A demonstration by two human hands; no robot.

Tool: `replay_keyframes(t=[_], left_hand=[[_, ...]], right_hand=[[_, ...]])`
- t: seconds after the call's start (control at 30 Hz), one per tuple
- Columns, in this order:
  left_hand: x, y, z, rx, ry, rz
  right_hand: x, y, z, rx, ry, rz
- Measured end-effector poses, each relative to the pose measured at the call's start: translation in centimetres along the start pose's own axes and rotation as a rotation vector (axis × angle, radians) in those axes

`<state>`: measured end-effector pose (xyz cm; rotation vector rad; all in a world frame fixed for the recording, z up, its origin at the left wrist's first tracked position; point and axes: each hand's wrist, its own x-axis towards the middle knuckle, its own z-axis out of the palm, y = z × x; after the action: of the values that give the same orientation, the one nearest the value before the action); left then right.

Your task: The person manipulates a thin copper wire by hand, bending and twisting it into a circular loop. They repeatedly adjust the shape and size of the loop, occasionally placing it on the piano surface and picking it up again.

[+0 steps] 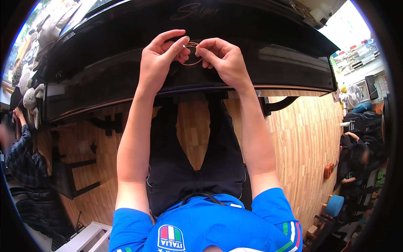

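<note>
A thin bronze-coloured string, wound into a small coil [192, 64], is held up between my two hands over the glossy black piano [105, 77]. It looks like a guitar string. My left hand [163, 51] pinches the coil's left side between thumb and fingers, with the index finger raised away. On the other side my right hand [223, 58] has thumb and index finger pressed together on the string. The lower part of the loop shows between the hands. Where the string's ends lie, I cannot make out.
I sit with my legs under the piano's edge. Plush toys [30, 98] and a person [21, 145] are at the left, with a white stand [90, 237] below. To the right are another person [356, 161], a small orange-brown instrument [328, 171], a blue stool [334, 205] and a fan [354, 95].
</note>
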<state>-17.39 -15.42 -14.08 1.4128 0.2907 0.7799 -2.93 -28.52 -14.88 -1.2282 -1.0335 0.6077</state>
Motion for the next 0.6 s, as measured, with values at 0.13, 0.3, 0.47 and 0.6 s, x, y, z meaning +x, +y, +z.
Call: replay_keyframes(t=[0.13, 0.3, 0.47, 0.6], left_hand=[[0.2, -0.2, -0.1, 0.100, -0.087, 0.105], [-0.6, 0.1, 0.9, 0.158, -0.055, 0.115], [0.6, 2.8, -0.4, 0.192, 0.141, 0.177], [5.8, 9.1, -3.9, 0.284, 0.372, 0.363]], right_hand=[[0.2, -0.8, -0.1, 0.094, 0.050, -0.021], [0.2, -0.5, -0.3, 0.105, 0.073, -0.049], [-0.1, -0.7, 0.1, 0.120, 0.141, -0.058], [-0.1, -0.6, -0.4, 0.072, 0.177, -0.028]])
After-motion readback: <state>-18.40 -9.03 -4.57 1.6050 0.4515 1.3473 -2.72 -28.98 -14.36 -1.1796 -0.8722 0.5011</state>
